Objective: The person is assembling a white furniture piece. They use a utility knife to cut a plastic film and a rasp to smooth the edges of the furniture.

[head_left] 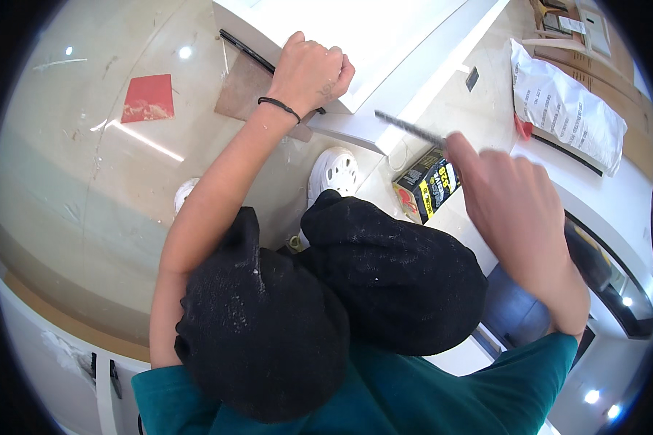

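Note:
My left hand is closed in a fist at the near edge of a large white panel. A thin black strip runs under that hand and wrist along the panel's edge; whether the fingers grip anything is hidden. My right hand, a little smeared by motion, is closed around one end of a thin, dark grey, file-like bar. The bar's free end points left, above the panel's near corner. Below the bar stands a black and yellow printed box.
A red square sheet lies on the shiny floor at left. A brownish flat sheet is beneath my left forearm. White shoes and my black-clad knees are close by. At right, a white printed sack rests on a white surface beside cardboard.

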The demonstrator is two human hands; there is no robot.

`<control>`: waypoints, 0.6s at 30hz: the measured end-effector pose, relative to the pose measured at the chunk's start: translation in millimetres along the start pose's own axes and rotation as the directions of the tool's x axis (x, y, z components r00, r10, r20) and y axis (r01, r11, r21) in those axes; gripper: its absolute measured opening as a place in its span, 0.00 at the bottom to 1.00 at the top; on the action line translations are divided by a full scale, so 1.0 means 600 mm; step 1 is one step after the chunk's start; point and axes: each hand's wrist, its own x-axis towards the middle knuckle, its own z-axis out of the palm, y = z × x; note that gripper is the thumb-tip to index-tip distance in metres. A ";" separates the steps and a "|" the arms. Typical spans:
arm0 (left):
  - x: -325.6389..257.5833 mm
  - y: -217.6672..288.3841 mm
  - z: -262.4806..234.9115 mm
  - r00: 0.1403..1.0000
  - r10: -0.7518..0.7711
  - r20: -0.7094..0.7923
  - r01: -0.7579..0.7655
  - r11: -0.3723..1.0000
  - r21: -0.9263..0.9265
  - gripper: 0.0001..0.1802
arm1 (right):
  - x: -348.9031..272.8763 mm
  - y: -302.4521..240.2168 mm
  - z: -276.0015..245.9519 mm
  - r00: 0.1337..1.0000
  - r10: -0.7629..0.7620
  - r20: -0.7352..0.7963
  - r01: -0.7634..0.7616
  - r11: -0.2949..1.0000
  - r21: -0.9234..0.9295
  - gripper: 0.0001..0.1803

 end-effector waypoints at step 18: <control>-0.004 0.007 -0.005 0.999 -0.009 0.039 0.009 1.000 -0.017 0.18 | -0.016 0.001 0.008 0.999 -0.019 -0.045 0.020 1.000 0.019 0.07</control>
